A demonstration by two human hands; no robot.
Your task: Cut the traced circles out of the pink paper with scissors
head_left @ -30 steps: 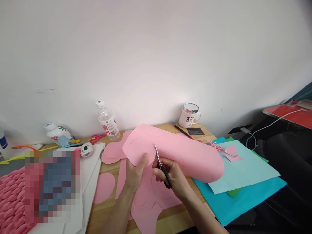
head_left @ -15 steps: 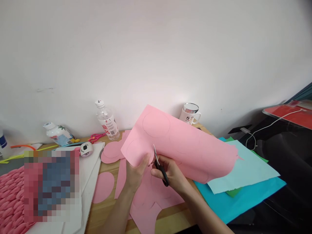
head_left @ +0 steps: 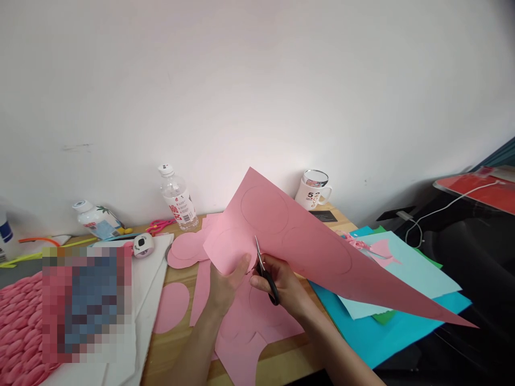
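Observation:
A large sheet of pink paper [head_left: 300,230], pencilled with several circles, is held up over the table. My left hand [head_left: 227,281] pinches its near left part, thumb on top. In my right hand [head_left: 284,287] are black-handled scissors [head_left: 269,281], fingers in the loops, blades pointing away from me at the paper between the circles. The sheet's right part stretches out to a point past the table. Below my hands lie pink paper offcuts [head_left: 241,364]. A pink paper circle [head_left: 173,307] rests to the left, with more cut circles [head_left: 186,251] overlapping behind it.
A clear bottle [head_left: 178,198] and a white mug [head_left: 314,190] stand by the wall. Pink scissors [head_left: 159,226] and a white bottle [head_left: 98,219] lie at the back left. Blue sheets [head_left: 374,343] and a pale sheet [head_left: 418,268] with pink scraps are on the right.
The sheet's right part, curled downward before, has unrolled into a long flat point to the right, uncovering the pink scraps. Both hands stay nearly in place, still holding paper and scissors.

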